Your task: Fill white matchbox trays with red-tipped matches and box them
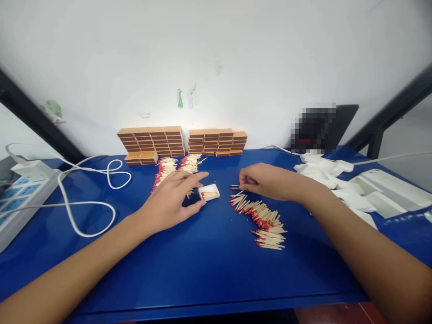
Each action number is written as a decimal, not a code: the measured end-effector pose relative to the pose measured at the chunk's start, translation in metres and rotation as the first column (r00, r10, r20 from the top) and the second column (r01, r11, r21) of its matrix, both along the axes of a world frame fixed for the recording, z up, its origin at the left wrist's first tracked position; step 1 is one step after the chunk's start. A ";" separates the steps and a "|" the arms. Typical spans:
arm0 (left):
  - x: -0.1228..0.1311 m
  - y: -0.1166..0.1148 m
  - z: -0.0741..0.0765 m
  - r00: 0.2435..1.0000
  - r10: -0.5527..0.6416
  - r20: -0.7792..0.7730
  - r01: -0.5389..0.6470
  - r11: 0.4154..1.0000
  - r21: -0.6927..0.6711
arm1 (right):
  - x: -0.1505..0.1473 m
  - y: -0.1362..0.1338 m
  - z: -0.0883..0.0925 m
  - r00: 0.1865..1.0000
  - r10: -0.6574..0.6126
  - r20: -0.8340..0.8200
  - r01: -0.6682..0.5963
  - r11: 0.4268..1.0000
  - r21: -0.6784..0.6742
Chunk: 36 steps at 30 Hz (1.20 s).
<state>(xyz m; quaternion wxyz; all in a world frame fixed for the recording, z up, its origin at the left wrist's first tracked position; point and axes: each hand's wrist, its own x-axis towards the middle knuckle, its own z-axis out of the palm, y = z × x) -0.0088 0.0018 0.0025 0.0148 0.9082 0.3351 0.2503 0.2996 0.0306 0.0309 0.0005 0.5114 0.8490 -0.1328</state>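
Observation:
My left hand is palm down with its fingers spread, beside a small white matchbox tray. Several matches lie in that tray, and the thumb is close to its near edge. The fingertips of my right hand are pinched on a couple of red-tipped matches, just above the blue table. Below this hand a curved row of loose matches spreads over the tabletop. Two more heaps of matches lie behind my left hand, which partly covers them.
Stacked matchboxes stand against the wall, with a second stack beside them. At left are a power strip and a looping white cable. Folded white pieces and a black panel are at right.

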 end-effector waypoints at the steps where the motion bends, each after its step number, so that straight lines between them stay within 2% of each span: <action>1: 0.000 0.000 0.000 1.000 -0.002 0.000 0.002 1.000 -0.001 | 0.000 0.001 0.001 1.000 -0.008 0.001 0.008 1.000 0.004; 5: 0.001 -0.001 0.001 1.000 -0.005 0.009 0.005 1.000 -0.004 | -0.002 0.002 0.001 1.000 -0.018 -0.003 0.018 1.000 0.000; 12: 0.001 0.000 0.000 1.000 -0.004 0.008 0.004 1.000 -0.012 | -0.001 0.005 -0.006 0.998 0.043 -0.045 -0.042 0.999 0.020; 21: 0.002 -0.002 0.003 1.000 -0.021 0.023 0.021 1.000 -0.011 | -0.030 -0.017 0.000 0.947 0.181 -0.265 -0.133 0.973 0.190; 30: 0.003 -0.004 0.003 0.998 -0.041 0.040 0.039 0.999 0.032 | -0.051 -0.029 -0.019 0.960 0.222 -0.171 -0.176 0.953 0.246; 33: 0.003 -0.004 0.003 0.998 -0.041 0.039 0.040 0.999 0.037 | -0.052 -0.029 -0.015 0.963 0.211 -0.167 -0.173 0.960 0.218; 36: 0.002 -0.003 0.002 0.999 -0.027 0.032 0.026 0.999 0.023 | -0.041 -0.024 -0.004 0.961 0.193 -0.199 -0.147 0.963 0.227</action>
